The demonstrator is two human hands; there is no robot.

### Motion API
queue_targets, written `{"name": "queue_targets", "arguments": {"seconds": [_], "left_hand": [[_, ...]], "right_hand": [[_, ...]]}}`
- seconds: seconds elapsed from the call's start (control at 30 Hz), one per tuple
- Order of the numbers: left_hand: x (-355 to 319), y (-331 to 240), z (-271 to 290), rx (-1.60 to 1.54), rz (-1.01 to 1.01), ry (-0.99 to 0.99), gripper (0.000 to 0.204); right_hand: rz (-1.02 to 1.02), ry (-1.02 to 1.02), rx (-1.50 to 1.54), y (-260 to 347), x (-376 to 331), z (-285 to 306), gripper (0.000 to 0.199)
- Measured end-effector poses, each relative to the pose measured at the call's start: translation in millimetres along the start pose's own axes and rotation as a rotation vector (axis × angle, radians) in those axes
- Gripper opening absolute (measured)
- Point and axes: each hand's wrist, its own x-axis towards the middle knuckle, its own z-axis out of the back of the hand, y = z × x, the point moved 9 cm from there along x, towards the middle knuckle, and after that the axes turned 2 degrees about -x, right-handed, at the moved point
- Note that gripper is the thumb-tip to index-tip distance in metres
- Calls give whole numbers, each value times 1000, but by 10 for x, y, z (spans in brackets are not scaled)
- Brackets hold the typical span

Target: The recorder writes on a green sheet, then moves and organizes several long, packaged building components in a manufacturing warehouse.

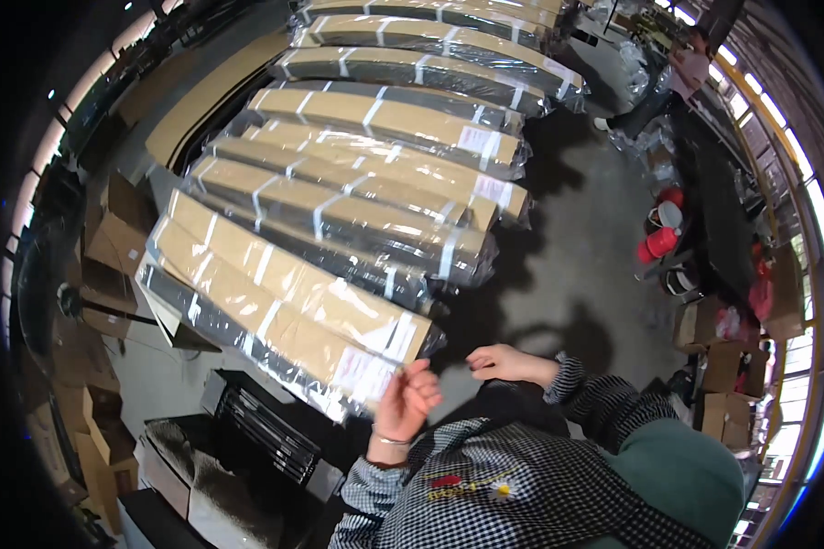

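My left hand is raised beside the near end of a long flat carton, close to its white label. Its fingers are curled in, and whatever they may hold is too small to make out. To the right, my right hand hangs over the floor, apart from the carton. Its fingers point left, loosely bent, with nothing visible in them. Clear plastic film and white straps wrap the carton. Behind it, more wrapped cartons lie in a row reaching away from me.
Black slatted parts and a grey cloth-like piece lie at the near left. Cardboard boxes stand further left. Red containers and open boxes line the right. Another person is at the far right.
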Motion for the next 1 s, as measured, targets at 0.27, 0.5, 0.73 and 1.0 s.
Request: {"name": "queue_targets", "arguments": {"seconds": [0.27, 0.5, 0.73, 1.0], "left_hand": [[1886, 1453, 493, -15, 229, -399, 33], [2550, 1233, 531, 126, 8, -687, 33], [2592, 1061, 522, 168, -109, -691, 40], [2532, 384, -57, 47, -552, -445, 45]], "right_hand": [[-11, -279, 381, -860, -259, 2233, 33], [-19, -260, 742, -876, 383, 3062, 44], [-94, -275, 1156, -1110, 1619, 2866, 32], [-7, -224, 1420, -1042, 2224, 2905, 34]]}}
